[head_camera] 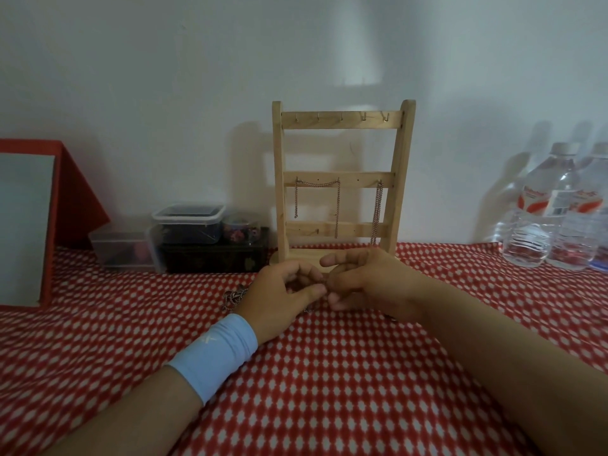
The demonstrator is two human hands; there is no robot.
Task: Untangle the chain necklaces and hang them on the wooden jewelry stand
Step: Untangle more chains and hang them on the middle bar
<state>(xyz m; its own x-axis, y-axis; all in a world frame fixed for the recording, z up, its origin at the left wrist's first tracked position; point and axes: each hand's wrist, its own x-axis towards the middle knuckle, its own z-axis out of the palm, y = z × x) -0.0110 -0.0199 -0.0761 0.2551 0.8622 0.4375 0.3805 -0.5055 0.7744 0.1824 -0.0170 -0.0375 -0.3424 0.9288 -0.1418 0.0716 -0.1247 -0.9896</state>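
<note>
Metal chain (234,298) pinched by left hand (279,297), right hand (368,284) fingers (335,281); bottle (529,222) label blurred.

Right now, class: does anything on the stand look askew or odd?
Yes. On the wooden stand, the left chain drapes across two middle-rail hooks, ends dangling unevenly; the right chain hangs from one hook.

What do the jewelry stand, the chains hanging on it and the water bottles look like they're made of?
Jewelry stand: unpainted pale wood, matte, with grain showing on the bars.
Hanging chains: probably metal, silvery links with a dull glint.
Water bottles: clear thin plastic, ribbed and see-through, with printed labels.
</note>
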